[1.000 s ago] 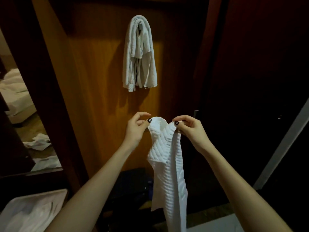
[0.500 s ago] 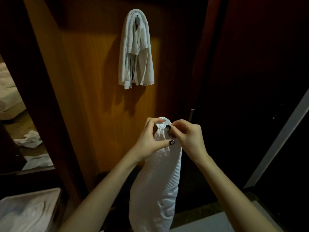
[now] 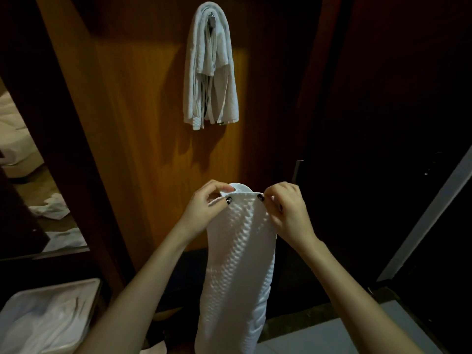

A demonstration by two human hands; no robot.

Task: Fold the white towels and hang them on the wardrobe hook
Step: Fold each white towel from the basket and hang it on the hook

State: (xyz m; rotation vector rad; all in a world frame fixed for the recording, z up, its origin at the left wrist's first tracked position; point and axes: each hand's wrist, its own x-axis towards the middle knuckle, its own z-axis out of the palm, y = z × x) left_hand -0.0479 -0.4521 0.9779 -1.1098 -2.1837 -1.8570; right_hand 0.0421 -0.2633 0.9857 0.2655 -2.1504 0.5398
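A white textured towel hangs down in front of me, folded lengthwise into a narrow strip. My left hand pinches its top left corner and my right hand pinches its top right corner, held level and close together. Above, on the wooden wardrobe panel, a metal hook carries several folded white towels draped over it. The held towel is well below the hook and apart from the hung ones.
A basket with white linen stands at the lower left. Loose white cloths lie on the floor seen beside the left frame. A dark door fills the right side, with a pale floor strip below.
The towel went from a loose twisted drape to a flat folded strip. My hands came together at the top edge, then moved slightly apart, holding both corners.
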